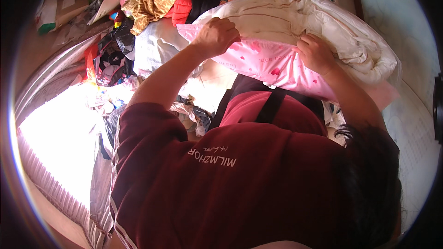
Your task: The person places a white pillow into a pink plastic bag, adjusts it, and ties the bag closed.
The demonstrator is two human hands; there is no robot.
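Before my body lies a pink printed fabric cover or bag (275, 65) with red hearts and writing on it. White quilted bedding (277, 15), folded in a thick roll with brown piping, rests at its far side. My left hand (216, 37) grips the cover's upper edge near its left end, the fingers closed on the cloth. Further right along the same edge, my right hand (314, 52) pinches the cover beside the bedding. The cover's near side hangs down over my lap. Clear plastic shows around the bedding's right end.
Heaped clothes, with a gold patterned garment (145, 3) and a red padded one (181, 5), lie beyond my left hand. A cardboard box (71, 5) is at the far left. Bags (116, 55) and small items crowd the left. A pale blue mattress or mat (398, 17) spans the right.
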